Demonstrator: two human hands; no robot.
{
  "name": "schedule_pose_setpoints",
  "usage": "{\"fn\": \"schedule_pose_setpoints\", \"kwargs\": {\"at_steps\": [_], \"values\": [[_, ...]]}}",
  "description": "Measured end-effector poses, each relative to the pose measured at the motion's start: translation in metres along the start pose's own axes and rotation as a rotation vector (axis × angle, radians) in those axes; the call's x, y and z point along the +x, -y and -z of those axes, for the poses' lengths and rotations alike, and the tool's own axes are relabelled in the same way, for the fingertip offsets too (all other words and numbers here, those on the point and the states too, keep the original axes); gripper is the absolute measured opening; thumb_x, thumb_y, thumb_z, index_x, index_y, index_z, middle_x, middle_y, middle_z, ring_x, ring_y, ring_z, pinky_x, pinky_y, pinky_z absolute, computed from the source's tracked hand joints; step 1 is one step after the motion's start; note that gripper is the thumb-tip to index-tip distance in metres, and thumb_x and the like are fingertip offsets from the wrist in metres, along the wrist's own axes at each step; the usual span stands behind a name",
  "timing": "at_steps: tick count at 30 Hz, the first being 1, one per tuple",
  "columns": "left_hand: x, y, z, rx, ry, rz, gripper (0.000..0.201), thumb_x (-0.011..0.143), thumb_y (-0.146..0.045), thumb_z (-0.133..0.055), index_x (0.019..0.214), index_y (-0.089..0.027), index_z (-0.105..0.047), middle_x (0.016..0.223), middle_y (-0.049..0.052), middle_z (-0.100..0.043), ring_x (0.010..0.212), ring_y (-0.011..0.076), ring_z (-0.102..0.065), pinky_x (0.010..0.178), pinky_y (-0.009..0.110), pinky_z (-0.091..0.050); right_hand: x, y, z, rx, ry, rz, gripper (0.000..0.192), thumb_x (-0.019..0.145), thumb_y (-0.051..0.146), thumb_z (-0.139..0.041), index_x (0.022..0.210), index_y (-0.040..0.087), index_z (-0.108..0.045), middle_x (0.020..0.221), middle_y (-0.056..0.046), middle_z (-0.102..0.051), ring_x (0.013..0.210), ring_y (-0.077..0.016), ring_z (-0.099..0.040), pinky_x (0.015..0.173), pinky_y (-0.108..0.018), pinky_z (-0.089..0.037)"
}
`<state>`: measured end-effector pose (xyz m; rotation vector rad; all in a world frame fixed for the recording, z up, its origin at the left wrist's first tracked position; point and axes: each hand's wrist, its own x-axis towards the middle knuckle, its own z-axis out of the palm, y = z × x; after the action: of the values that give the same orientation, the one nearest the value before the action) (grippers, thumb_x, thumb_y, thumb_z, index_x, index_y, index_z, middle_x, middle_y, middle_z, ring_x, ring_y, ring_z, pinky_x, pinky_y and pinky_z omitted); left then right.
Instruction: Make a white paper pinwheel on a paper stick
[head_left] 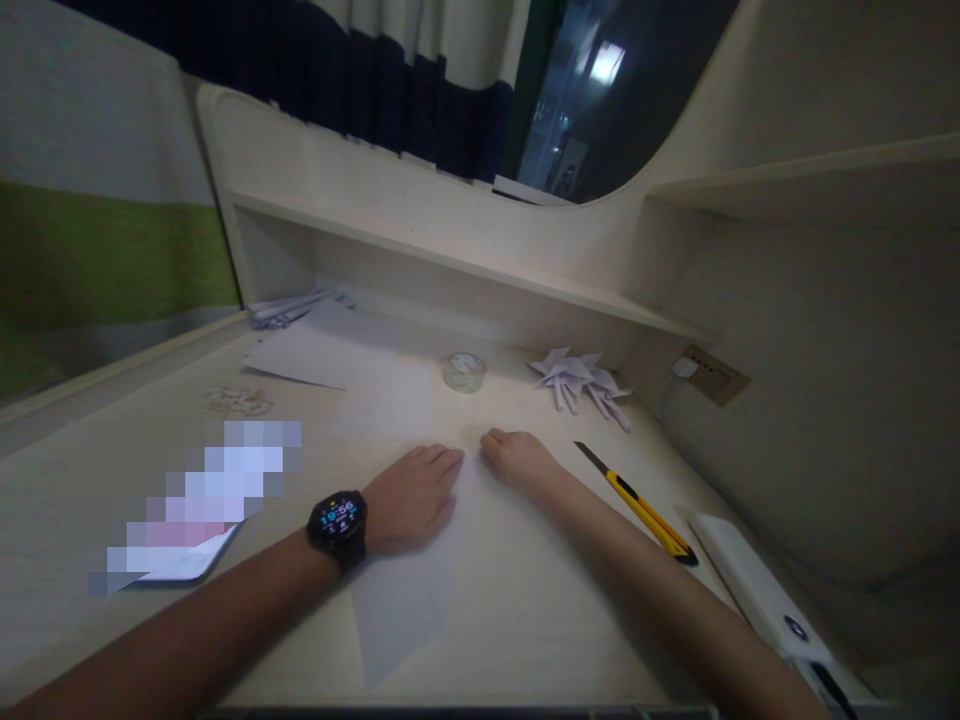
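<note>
A thin white sheet of paper (401,615) lies on the desk in front of me, partly beneath my left hand. My left hand (412,500), with a black smartwatch (337,525) on its wrist, rests palm down over the sheet, its fingers stretched forward and its thumb apart. Just right of those fingertips, my right hand (517,460) is closed, its curled fingers at the far tip of the paper. The exact grip there is hidden. A yellow utility knife (649,515) with its blade out lies right of my right forearm.
Beyond my hands stand a tape roll (464,372) and folded paper pinwheels (577,380). White sheets (322,345), rolled papers (289,309), a small pale pile (238,401) and a phone (202,550) are left. A long white case (757,580) lies right, below a wall socket (716,375).
</note>
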<state>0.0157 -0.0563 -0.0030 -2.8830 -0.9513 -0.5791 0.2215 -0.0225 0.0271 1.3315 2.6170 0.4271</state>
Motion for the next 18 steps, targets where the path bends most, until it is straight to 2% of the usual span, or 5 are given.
{"fn": "schedule_pose_setpoints", "kwargs": {"at_steps": [4, 8, 14, 16, 18], "values": [[0.001, 0.000, 0.000, -0.005, -0.011, 0.004, 0.038, 0.089, -0.020, -0.038, 0.122, -0.008, -0.049, 0.119, 0.015, -0.055, 0.107, 0.0264, -0.049, 0.094, 0.043, -0.036, -0.013, 0.014, 0.000, -0.004, 0.002, 0.078, 0.016, 0.090, 0.014, -0.042, 0.097, 0.014, -0.056, 0.090, -0.010, -0.064, 0.077, -0.0195, -0.063, 0.065, -0.027, -0.045], [0.001, 0.002, -0.001, -0.010, -0.011, -0.006, 0.037, 0.086, -0.018, -0.040, 0.120, -0.009, -0.052, 0.119, 0.015, -0.056, 0.107, 0.0266, -0.050, 0.093, 0.043, -0.037, -0.036, 0.043, 0.006, -0.008, -0.064, 0.312, 0.013, 0.090, 0.014, -0.042, 0.090, 0.014, -0.056, 0.080, -0.007, -0.063, 0.068, -0.0178, -0.061, 0.057, -0.028, -0.044], [0.000, -0.001, 0.003, 0.008, -0.008, 0.014, 0.037, 0.089, -0.018, -0.036, 0.122, -0.009, -0.052, 0.121, 0.015, -0.056, 0.108, 0.0254, -0.050, 0.094, 0.042, -0.036, -0.090, 0.101, 0.036, 0.174, -0.158, 0.640, 0.015, 0.089, 0.016, -0.047, 0.077, 0.016, -0.055, 0.067, -0.002, -0.060, 0.053, -0.0133, -0.052, 0.046, -0.027, -0.037], [0.001, -0.003, 0.003, 0.040, -0.010, 0.058, 0.036, 0.090, -0.018, -0.035, 0.120, -0.009, -0.054, 0.120, 0.015, -0.057, 0.108, 0.0256, -0.050, 0.094, 0.042, -0.036, -0.103, 0.113, 0.041, 0.246, -0.176, 0.684, 0.016, 0.089, 0.021, -0.051, 0.074, 0.019, -0.055, 0.062, 0.001, -0.060, 0.049, -0.0112, -0.050, 0.046, -0.024, -0.037], [0.002, -0.006, 0.002, 0.096, -0.021, 0.158, 0.034, 0.090, -0.020, -0.035, 0.113, -0.008, -0.058, 0.114, 0.016, -0.059, 0.105, 0.0269, -0.051, 0.093, 0.043, -0.038, -0.110, 0.119, 0.040, 0.277, -0.241, 0.652, 0.014, 0.088, 0.021, -0.054, 0.074, 0.020, -0.056, 0.061, 0.001, -0.061, 0.050, -0.0108, -0.051, 0.050, -0.023, -0.040]]}}
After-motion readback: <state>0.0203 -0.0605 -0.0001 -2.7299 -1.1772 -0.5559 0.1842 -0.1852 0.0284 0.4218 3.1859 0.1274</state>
